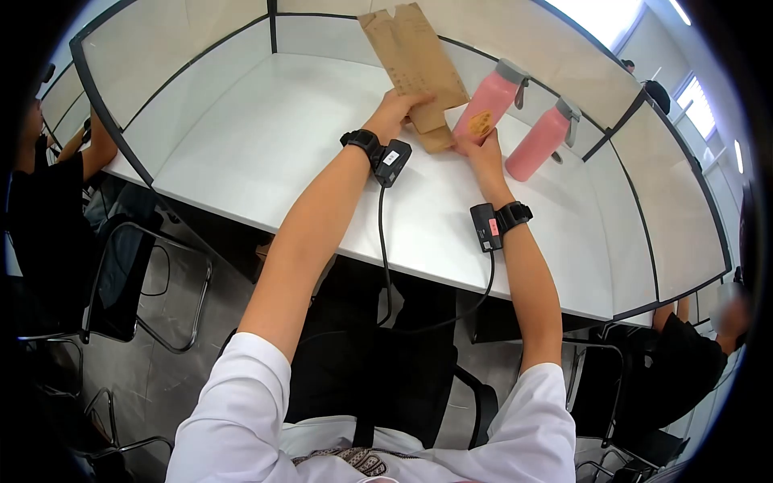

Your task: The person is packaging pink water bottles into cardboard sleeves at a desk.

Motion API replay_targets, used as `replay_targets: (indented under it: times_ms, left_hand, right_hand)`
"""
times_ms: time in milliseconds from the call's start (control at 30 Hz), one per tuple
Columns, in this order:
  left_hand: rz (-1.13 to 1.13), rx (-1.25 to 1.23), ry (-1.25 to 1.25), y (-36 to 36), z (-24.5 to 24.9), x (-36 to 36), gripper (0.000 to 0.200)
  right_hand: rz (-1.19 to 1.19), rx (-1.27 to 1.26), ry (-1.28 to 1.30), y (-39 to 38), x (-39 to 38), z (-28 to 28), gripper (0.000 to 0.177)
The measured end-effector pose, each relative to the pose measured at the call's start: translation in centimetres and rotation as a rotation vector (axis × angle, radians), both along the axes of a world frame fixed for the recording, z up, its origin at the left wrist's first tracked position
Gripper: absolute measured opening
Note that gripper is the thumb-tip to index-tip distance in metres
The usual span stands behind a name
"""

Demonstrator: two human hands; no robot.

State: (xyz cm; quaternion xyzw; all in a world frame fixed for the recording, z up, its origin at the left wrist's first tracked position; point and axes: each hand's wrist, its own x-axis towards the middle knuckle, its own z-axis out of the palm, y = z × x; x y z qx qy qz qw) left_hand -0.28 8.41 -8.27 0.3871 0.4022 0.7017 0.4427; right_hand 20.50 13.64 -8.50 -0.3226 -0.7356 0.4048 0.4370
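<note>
My left hand (pixel 393 113) is closed around the lower part of a flattened-looking brown cardboard box (pixel 420 60), which has print on its face and a folded flap at its lower end. Just right of it, my right hand (pixel 483 153) is closed at the base of a pink water bottle (pixel 491 97) with a grey lid, a strap loop and a round yellow-orange sticker. Its fingertips lie close to the box's flap; whether they touch it is hard to see. A second pink water bottle (pixel 541 143) stands upright on the table to the right.
The white table (pixel 266 153) is enclosed by low partitions (pixel 664 201) with black frames. Black wrist devices (pixel 392 163) on both arms trail cables toward my lap. People in dark clothes sit on the left and right, with metal-framed chairs (pixel 185 322) nearby.
</note>
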Motion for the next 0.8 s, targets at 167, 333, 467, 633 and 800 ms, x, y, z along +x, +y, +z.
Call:
replay_targets:
  times_ms: [167,333,467,633,800]
  left_hand:
    - [-0.101,-0.032,0.082,-0.1,0.2,0.9,0.053]
    - [-0.071,0.021,0.142,-0.3,0.4,1.1,0.049]
    - [0.157,0.179,0.205,0.8,-0.7,0.6,0.051]
    - [0.199,0.071,0.197,0.9,-0.4,0.9,0.051]
    - [0.133,0.019,0.2,0.3,-0.1,0.9,0.047]
  right_hand:
    - [0.01,-0.091,0.018,0.1,0.0,0.3,0.061]
    - [-0.033,-0.027,0.03,0.4,0.0,0.0,0.061]
    - [-0.066,-0.012,0.01,-0.1,0.0,0.6,0.058]
    - [-0.084,-0.059,0.062,0.1,0.1,0.5,0.058]
    - [-0.08,-0.077,0.071,-0.6,0.2,0.9,0.056]
